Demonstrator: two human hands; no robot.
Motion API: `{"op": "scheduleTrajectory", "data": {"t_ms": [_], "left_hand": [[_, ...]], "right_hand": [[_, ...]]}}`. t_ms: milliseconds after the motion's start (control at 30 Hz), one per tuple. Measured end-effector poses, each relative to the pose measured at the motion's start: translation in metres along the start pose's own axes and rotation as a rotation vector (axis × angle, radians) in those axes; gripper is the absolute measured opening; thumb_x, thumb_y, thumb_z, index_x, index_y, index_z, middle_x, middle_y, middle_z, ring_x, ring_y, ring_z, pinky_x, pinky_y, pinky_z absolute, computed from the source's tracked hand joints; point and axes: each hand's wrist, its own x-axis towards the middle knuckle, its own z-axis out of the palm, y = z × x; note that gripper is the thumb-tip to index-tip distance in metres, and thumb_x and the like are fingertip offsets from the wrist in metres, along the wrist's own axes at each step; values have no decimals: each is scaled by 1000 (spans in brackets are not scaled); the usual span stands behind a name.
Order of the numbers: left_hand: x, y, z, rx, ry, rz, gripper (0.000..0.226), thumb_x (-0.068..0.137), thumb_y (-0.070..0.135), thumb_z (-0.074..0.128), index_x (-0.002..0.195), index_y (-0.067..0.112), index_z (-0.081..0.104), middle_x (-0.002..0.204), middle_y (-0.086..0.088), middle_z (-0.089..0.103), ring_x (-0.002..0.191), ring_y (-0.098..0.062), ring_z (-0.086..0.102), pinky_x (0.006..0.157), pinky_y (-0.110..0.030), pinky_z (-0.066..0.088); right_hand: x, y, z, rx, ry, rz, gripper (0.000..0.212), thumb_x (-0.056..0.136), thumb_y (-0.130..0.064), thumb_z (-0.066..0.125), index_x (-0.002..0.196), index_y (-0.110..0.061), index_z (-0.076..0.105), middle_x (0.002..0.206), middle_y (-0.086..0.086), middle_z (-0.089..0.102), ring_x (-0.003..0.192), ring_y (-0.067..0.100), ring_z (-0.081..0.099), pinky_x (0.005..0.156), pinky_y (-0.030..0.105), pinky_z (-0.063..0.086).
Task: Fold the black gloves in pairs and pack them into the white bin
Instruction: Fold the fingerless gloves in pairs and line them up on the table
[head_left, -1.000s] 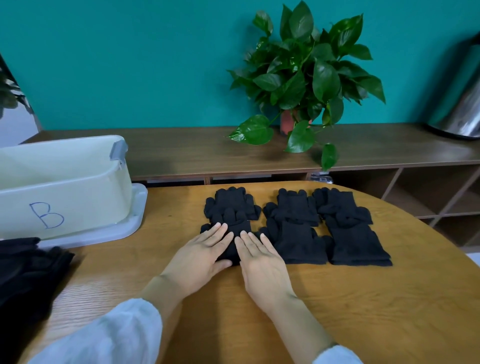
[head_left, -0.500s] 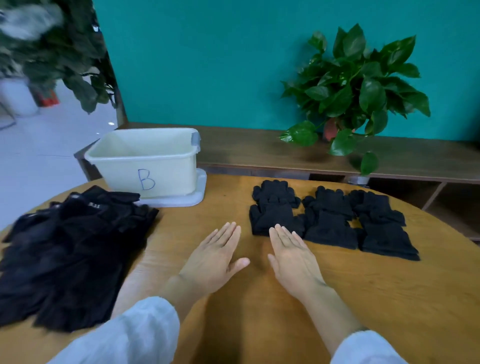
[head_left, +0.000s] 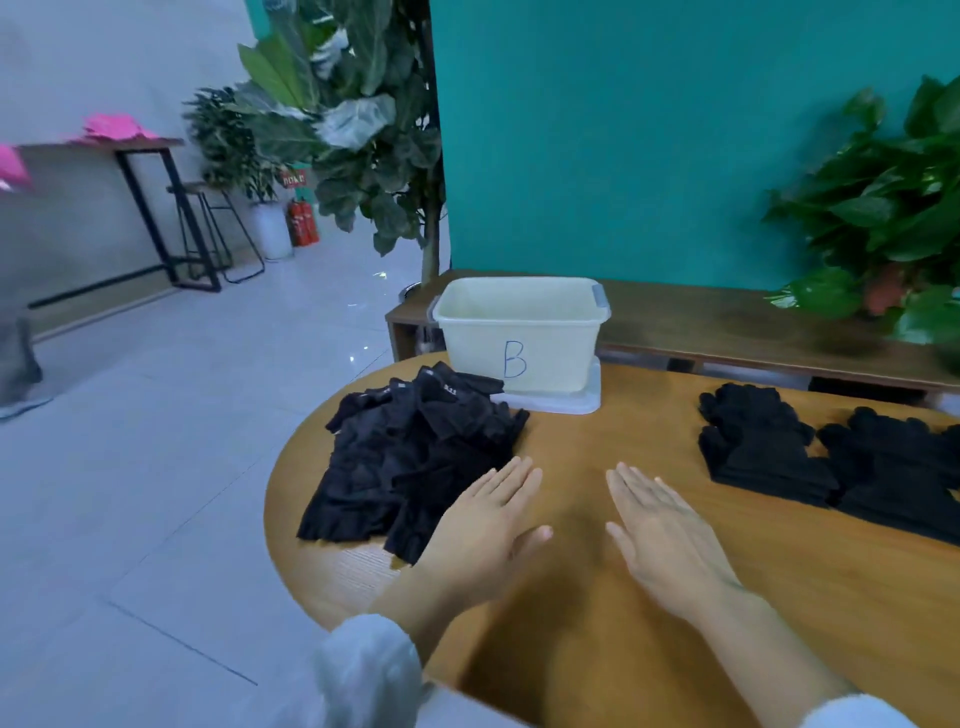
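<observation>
Both hands, left (head_left: 485, 525) and right (head_left: 662, 535), are held flat with fingers released, holding nothing, above a wooden worktop (head_left: 597, 623). Unfolded black gloves (head_left: 415, 457) are heaped just beside the left hand, likely next to be taken. Folded pairs (head_left: 769, 457) are laid at right; the white bin (head_left: 519, 332) is set behind.

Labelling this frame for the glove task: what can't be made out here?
- Inside of the white plastic bin marked B: head view, its near wall hides the floor, so contents unknown.
- Row of folded black knit gloves: cut off by the right edge, count unclear.
- Loose heap of black gloves: overlapping, count unclear; the left hand covers its near corner.
- Background left: blurred.
</observation>
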Motion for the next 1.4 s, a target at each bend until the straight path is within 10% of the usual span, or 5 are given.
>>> {"op": "scheduleTrajectory", "data": {"t_ms": [300, 800, 1100, 1267, 1400], "left_hand": [[-44, -74, -12, 39, 319, -46, 48, 98, 37, 35, 127, 13, 66, 132, 0, 62, 126, -15, 56, 110, -32, 33], [5, -111, -1, -103, 291, -349, 61, 94, 64, 35, 117, 18, 68, 104, 2, 71, 101, -21, 62, 89, -36, 45], [4, -100, 3, -381, 347, -433, 41, 91, 37, 66, 128, 19, 62, 106, 0, 69, 102, -13, 61, 92, -24, 44], [-1, -94, -9, -641, 378, -433, 27, 89, 29, 70, 114, 20, 68, 98, 11, 70, 94, -2, 63, 87, -27, 53], [2, -81, -26, -786, 375, -376, 17, 89, 25, 71, 106, 22, 68, 94, 7, 73, 90, -7, 68, 83, -40, 58]], "right_hand": [[42, -59, 16, 48, -55, -150, 57, 107, -32, 27, 156, -13, 6, 163, 5, 7, 150, 13, 7, 114, 22, -8], [115, -108, 37, 84, -27, -143, 58, 104, -40, 35, 153, -13, 19, 160, 5, 22, 148, 18, 16, 119, 28, 4], [112, -107, 41, 185, -16, -129, 45, 101, -38, 45, 139, -15, 43, 158, 4, 28, 147, 17, 22, 118, 26, 8], [94, -99, 18, 356, 37, -16, 30, 98, -35, 53, 125, -21, 51, 93, -8, 51, 117, 24, 49, 95, 31, 39], [85, -83, -6, 435, 128, 19, 22, 94, -26, 58, 116, -24, 56, 103, -5, 61, 106, 22, 54, 85, 33, 43]]}}
